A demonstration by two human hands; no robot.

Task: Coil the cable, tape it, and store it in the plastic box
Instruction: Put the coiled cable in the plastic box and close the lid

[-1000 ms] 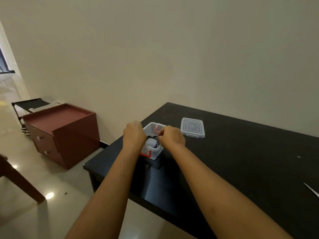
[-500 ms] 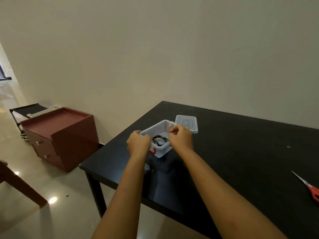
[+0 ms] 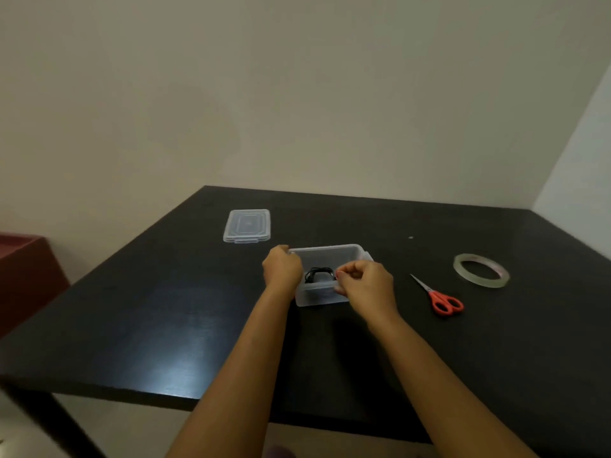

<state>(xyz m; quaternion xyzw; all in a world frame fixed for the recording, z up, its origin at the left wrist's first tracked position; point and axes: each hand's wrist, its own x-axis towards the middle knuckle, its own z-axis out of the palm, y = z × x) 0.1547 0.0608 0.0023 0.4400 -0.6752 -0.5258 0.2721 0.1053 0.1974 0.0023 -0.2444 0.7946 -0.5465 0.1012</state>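
One box (image 3: 318, 297), long axis left-right; cable (image 3: 319, 273) inside.

Red-handled scissors (image 3: 438, 294) lie flat with blades closed, tips pointing away, on a glossy black table (image 3: 165, 325) set against a plain beige wall (image 3: 297, 94). A reddish-brown cabinet (image 3: 23, 272) stands beyond the table's left edge, only partly in view. A tiny white speck (image 3: 410, 237) rests farther back.

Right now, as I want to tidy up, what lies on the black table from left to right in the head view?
lid → plastic box → scissors → tape roll
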